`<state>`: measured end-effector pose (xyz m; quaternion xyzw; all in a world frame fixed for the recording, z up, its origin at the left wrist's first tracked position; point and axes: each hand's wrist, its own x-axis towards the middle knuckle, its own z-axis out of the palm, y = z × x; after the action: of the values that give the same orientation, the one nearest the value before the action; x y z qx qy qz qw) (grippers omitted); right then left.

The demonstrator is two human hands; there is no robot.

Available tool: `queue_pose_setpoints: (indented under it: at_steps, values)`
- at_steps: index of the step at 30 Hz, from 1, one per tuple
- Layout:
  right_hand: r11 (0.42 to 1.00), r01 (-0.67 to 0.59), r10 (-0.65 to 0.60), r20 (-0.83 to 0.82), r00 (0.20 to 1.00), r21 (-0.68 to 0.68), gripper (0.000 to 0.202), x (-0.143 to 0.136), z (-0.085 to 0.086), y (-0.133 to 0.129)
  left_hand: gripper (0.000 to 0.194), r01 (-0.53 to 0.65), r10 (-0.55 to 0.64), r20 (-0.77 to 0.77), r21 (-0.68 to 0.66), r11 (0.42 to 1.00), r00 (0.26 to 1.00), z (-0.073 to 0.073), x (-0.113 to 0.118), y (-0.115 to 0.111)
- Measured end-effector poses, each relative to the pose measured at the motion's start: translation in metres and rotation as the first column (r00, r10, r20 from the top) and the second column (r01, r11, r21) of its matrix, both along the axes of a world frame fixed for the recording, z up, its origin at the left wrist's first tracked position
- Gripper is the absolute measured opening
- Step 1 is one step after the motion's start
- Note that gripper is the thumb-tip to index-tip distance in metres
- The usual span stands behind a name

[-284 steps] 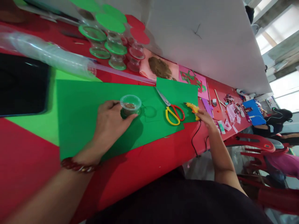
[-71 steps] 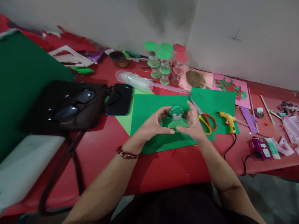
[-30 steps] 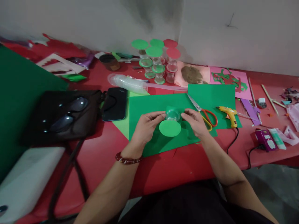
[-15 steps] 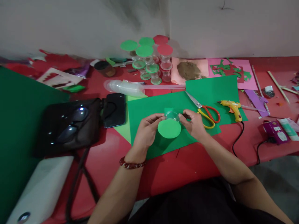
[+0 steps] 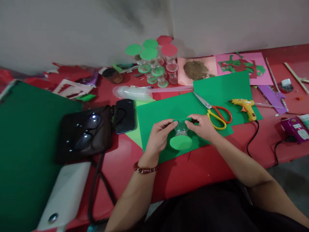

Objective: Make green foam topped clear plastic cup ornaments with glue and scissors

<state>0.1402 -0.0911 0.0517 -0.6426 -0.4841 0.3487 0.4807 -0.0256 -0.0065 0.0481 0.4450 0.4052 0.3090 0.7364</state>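
Left grip [image 5: 161, 133] and right grip [image 5: 202, 126], over the green sheet [image 5: 156, 114], pinch the clear cup piece [image 5: 181, 128], its green disc [image 5: 181, 143] toward me.

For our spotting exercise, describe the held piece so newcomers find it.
On the red table lies a green sheet. Over it, left hand and right hand hold a clear plastic piece with a green disc. Its lookalikes stand by the wall, unheld.

The left hand [image 5: 159, 138] and right hand [image 5: 202, 127] hide part of the far end of the clear cup [image 5: 181, 129]. The big green board [image 5: 29, 154] runs off the left edge. A green-and-white thing [image 5: 306, 120] gets cut off at the right. The dark bits [image 5: 286, 88] near there are too small to tell.
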Motion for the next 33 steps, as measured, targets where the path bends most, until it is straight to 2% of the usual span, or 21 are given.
queue_pose_setpoints:
  at_steps: [4, 8, 11, 13, 16, 19, 21, 25, 33]
  values:
    - [1.000, 0.005, -0.004, -0.044, 0.999, 0.013, 0.032, -0.001, 0.001, 0.001, 0.025, -0.037, 0.037, -0.016, -0.024, 0.999, 0.999, -0.003, 0.002, -0.001]
    - [1.000, -0.012, 0.006, -0.195, 0.981, -0.026, 0.036, 0.001, -0.002, 0.003, 0.025, -0.230, 0.226, -0.048, -0.122, 0.966, 0.973, -0.013, 0.004, 0.003]
    - [0.996, -0.046, 0.029, -0.214, 0.976, -0.072, 0.034, 0.002, -0.007, 0.004, 0.025, -0.326, 0.320, -0.065, -0.180, 0.928, 0.945, -0.021, 0.003, 0.008]
    - [0.996, -0.023, 0.005, -0.207, 0.978, -0.086, 0.034, 0.001, -0.010, 0.004, 0.027, -0.301, 0.297, -0.046, -0.188, 0.935, 0.954, -0.024, 0.002, 0.010]
    - [0.994, 0.069, -0.090, -0.278, 0.956, -0.084, 0.031, -0.001, -0.013, 0.005, 0.033, -0.160, 0.166, 0.022, -0.166, 0.973, 0.986, -0.023, 0.000, 0.009]
    - [0.981, 0.144, -0.188, -0.432, 0.882, -0.133, 0.032, -0.004, -0.014, 0.007, 0.033, -0.030, 0.042, 0.064, -0.191, 0.981, 0.997, -0.017, 0.000, 0.006]
    - [0.967, 0.152, -0.240, -0.516, 0.822, -0.207, 0.034, -0.004, -0.014, 0.008, 0.031, 0.013, 0.001, 0.064, -0.213, 0.977, 0.998, -0.012, 0.000, 0.004]
    - [0.945, 0.118, -0.282, -0.575, 0.768, -0.306, 0.037, -0.004, -0.017, 0.011, 0.039, -0.027, 0.030, 0.011, -0.206, 0.978, 0.999, -0.007, 0.001, 0.002]
    - [0.941, 0.058, -0.264, -0.617, 0.741, -0.333, 0.035, -0.007, -0.019, 0.010, 0.039, -0.061, 0.058, -0.024, -0.214, 0.975, 0.998, -0.008, 0.003, 0.002]
